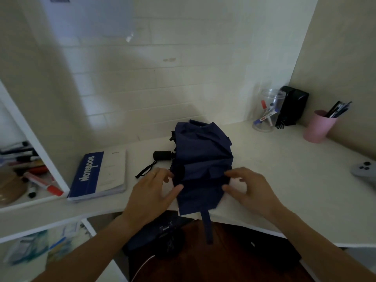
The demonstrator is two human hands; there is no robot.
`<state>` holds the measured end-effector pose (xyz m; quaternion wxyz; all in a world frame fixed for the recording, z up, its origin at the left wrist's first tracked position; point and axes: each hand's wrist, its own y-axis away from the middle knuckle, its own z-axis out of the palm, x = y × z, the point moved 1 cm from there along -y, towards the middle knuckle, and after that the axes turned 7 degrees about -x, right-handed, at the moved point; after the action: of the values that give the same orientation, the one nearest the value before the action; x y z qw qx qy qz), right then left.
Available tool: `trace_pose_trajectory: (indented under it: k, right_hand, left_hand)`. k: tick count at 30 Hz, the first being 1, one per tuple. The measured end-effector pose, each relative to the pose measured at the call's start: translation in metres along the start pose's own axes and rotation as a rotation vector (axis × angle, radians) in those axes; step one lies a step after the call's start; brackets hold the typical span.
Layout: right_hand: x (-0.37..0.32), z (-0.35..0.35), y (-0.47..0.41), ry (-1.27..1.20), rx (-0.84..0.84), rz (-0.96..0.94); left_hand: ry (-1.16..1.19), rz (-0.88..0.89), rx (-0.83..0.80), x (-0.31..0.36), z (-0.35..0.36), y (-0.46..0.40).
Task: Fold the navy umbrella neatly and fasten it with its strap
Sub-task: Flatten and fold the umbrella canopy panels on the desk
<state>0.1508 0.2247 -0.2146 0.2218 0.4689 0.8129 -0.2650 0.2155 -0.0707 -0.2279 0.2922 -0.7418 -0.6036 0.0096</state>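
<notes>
The navy umbrella (201,157) lies collapsed but loose and rumpled on the white desk (284,180), its black handle (161,155) pointing left with a black wrist cord trailing from it. Its navy strap (207,224) hangs over the desk's front edge. My left hand (151,192) rests at the left edge of the fabric, fingers spread, thumb against the cloth. My right hand (246,188) pinches the fabric's right edge between thumb and fingers.
A blue-and-white notebook (99,176) lies left of the umbrella. At the back right stand a clear jar of pens (266,112), a black object (293,104) and a pink cup of pens (318,127). A grey controller (364,171) sits far right. Shelves with markers stand at left.
</notes>
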Motion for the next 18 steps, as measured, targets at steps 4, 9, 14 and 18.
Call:
trace_pose_trajectory:
  k: [4, 9, 14, 18]
  right_hand:
    - [-0.009, -0.003, -0.023, -0.290, 0.218, 0.330]
    - [-0.009, 0.001, -0.046, -0.561, 0.160, 0.468]
    - [-0.018, -0.013, -0.045, -0.873, 0.161, 0.376]
    - [-0.025, -0.019, -0.035, -0.890, 0.138, 0.251]
  left_hand:
    - [0.330, -0.317, 0.083, 0.038, 0.012, -0.020]
    - [0.655, -0.419, 0.198, 0.049, 0.006, -0.034]
    - [0.930, -0.461, 0.145, 0.042, -0.016, -0.038]
    - [0.934, -0.516, 0.120, 0.044, -0.020, -0.039]
